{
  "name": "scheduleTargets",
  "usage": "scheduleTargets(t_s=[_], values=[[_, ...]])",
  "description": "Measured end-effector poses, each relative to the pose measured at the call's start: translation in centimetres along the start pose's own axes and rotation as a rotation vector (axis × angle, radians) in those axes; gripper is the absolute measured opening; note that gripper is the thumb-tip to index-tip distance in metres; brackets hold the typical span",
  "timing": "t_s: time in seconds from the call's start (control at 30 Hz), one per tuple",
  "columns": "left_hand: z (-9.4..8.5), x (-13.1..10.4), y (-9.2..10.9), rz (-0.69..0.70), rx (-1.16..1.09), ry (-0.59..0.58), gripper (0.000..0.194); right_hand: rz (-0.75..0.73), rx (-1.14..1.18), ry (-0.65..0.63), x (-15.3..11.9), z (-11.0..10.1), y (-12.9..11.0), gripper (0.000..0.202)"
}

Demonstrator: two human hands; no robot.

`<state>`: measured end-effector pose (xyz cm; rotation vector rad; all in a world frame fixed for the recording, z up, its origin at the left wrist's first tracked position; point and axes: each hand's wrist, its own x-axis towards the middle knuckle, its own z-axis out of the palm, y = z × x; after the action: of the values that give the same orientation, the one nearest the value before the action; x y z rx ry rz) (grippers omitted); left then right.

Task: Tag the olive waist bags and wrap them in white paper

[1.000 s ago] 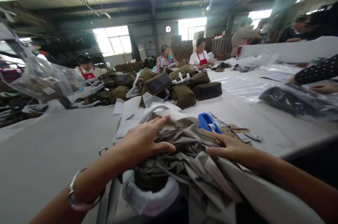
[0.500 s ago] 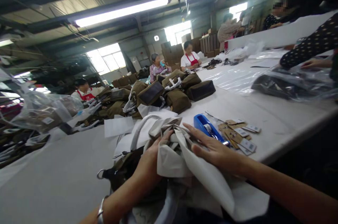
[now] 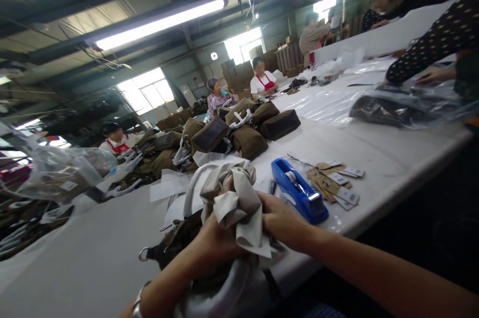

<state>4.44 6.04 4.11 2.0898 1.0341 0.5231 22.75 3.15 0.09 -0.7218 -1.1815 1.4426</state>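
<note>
Between my hands is a crumpled sheet of off-white paper (image 3: 249,208), bunched up over a dark olive bag (image 3: 175,243). My left hand (image 3: 220,233) is closed on the paper from the left, its fingertips partly hidden by the folds. My right hand (image 3: 279,218) grips the bunch from the right, with most of its fingers behind it. The bag lies at the table edge before me, a metal ring on its left side and a pale wrapped handle (image 3: 228,290) curving at the front. A blue tape dispenser (image 3: 299,190) stands just right of my right hand.
Cardboard tags (image 3: 339,183) lie beyond the dispenser. Olive bags (image 3: 247,141) are piled across the table (image 3: 93,248). At left is a clear plastic bag (image 3: 67,173). At right, a person's dotted sleeve (image 3: 430,48) reaches over a plastic-wrapped dark item (image 3: 389,108). Other people sit behind.
The paper, earlier spread with a long flap hanging toward me, is now gathered into a tighter bunch. My right hand has moved from lying along its top to gripping its side.
</note>
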Motion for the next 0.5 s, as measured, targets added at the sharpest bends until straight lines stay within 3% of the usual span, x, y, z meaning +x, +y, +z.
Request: scheduleTargets(t_s=[0.13,0.2,0.37,0.5], values=[[-0.1,0.2,1.1,0.041,0.035,0.16,0.076,0.102,0.416,-0.271,0.4,0.2,0.3,0.061],[-1.0,0.2,1.2,0.051,0.055,0.171,0.071,0.097,0.393,-0.36,0.2,-1.0,0.7,0.059],[-3.3,0.4,0.3,0.009,0.067,0.152,0.055,-0.116,-0.272,-0.183,-0.9,-3.2,3.4,0.044],[-4.0,0.4,-1.0,0.014,0.147,0.117,0.06,-0.339,-0.838,-0.253,-0.8,-2.9,6.4,0.047]])
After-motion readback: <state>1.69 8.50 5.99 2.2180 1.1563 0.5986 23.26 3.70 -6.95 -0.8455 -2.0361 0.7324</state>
